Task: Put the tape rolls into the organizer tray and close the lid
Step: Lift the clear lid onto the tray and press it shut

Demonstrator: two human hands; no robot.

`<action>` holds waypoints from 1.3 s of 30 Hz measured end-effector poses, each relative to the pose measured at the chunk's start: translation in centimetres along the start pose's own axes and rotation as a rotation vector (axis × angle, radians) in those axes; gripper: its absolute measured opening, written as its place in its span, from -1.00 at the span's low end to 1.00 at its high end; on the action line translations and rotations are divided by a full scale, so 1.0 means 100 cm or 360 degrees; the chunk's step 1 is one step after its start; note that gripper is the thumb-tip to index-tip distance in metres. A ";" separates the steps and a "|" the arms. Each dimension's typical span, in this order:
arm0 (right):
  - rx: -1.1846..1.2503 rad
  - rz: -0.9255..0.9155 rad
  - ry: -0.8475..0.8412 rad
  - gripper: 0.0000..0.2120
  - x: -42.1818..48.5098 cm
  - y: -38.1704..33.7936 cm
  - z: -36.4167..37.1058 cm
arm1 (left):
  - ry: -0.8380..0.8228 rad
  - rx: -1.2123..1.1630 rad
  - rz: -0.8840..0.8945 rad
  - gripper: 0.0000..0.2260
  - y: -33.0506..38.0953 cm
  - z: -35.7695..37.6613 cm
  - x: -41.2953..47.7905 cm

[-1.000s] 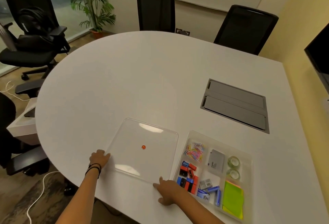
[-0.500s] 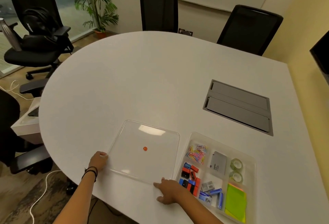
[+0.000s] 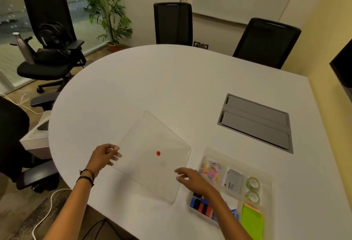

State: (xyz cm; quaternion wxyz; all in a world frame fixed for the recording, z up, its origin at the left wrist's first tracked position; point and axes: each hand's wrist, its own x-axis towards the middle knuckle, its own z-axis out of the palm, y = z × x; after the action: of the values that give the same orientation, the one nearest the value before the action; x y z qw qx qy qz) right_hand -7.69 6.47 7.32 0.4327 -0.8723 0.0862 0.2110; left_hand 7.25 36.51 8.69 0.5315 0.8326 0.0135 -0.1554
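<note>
1. Lying nearest the table's front edge, the clear organizer tray (image 3: 270, 186) holds neon sticky notes (image 3: 252, 220), red, blue and black binder clips (image 3: 202, 206), coloured paper clips (image 3: 210, 171) and a grey card box (image 3: 233, 181).
2. Two green tape rolls (image 3: 253, 183) already sit in the tray's right-hand compartment, one just behind the other.
3. The right hand (image 3: 192, 179) hovers with fingers loosely spread at the near right edge of the clear lid (image 3: 148, 171); whether it touches the lid I cannot tell.
4. The left hand (image 3: 103, 156) pinches the lid's left edge between thumb and fingers, black bands at its wrist.
5. The lid, marked by an orange dot (image 3: 158, 153), is tilted up beside the tray, not on it.
6. Farther back, a grey cable hatch (image 3: 255, 122) sits flush in the white table (image 3: 152, 79).
7. Black office chairs (image 3: 173, 23) stand beyond the table.
</note>
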 end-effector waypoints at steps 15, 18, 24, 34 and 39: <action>0.0764 -0.0113 0.0867 -0.75 -0.053 0.041 -0.057 | 0.0267 -0.0433 0.0663 -0.87 0.111 0.006 -0.074; 0.0906 -0.0121 0.0928 -0.77 -0.066 0.048 -0.068 | 0.0209 -0.0565 0.0659 -0.85 0.115 0.022 -0.080; 0.1199 -0.0110 0.1126 -0.74 -0.095 0.061 -0.092 | 0.0006 -0.0660 0.0621 -0.83 0.118 0.062 -0.082; 0.1514 -0.0081 0.1457 -0.76 -0.148 0.102 -0.107 | -0.0478 -0.0500 0.0456 -0.85 0.104 0.130 -0.078; 0.1655 0.0052 0.1582 -0.76 -0.157 0.126 -0.099 | -0.0816 -0.0031 0.0471 -0.78 0.093 0.163 -0.066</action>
State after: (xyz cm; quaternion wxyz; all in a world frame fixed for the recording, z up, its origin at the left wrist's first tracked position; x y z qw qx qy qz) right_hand -23.05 -9.61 10.55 0.6985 -0.5448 0.3753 -0.2729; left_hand -1.32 18.95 12.36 0.5424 0.7539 -0.2413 -0.2814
